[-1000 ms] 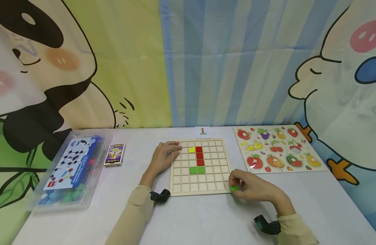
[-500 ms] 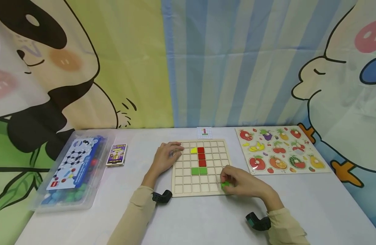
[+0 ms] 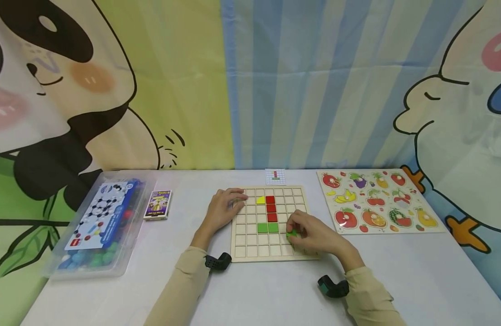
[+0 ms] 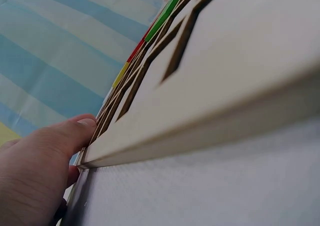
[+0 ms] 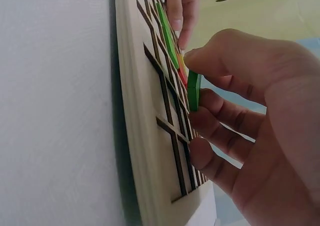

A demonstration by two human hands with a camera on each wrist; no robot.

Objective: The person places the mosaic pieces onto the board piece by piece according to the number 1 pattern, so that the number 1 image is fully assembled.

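Note:
A square wooden grid board [image 3: 250, 251] lies on the white table. On it a short column of red tiles [image 3: 271, 208] stands above two green tiles [image 3: 267, 227], with a yellow triangular piece [image 3: 260, 199] left of the top red one. My left hand [image 3: 223, 208] rests at the board's upper left edge, fingers loosely extended over the rim. Between thumb and fingers my right hand [image 3: 313, 233] pinches another green tile [image 5: 193, 91], held on edge close over the board's right half; in the head view those fingers partly cover it.
Behind the board lies a small pattern card [image 3: 275, 177]. A fruit puzzle board [image 3: 381, 199] is at the right. At the left are a small card box [image 3: 157, 204] and a clear plastic case [image 3: 95, 222] of coloured pieces. A printed curtain [image 3: 275, 86] hangs behind.
My right hand has carried the green tile leftward and slightly up, from the board's lower right corner to over its right half. My left hand has stayed at the board's edge.

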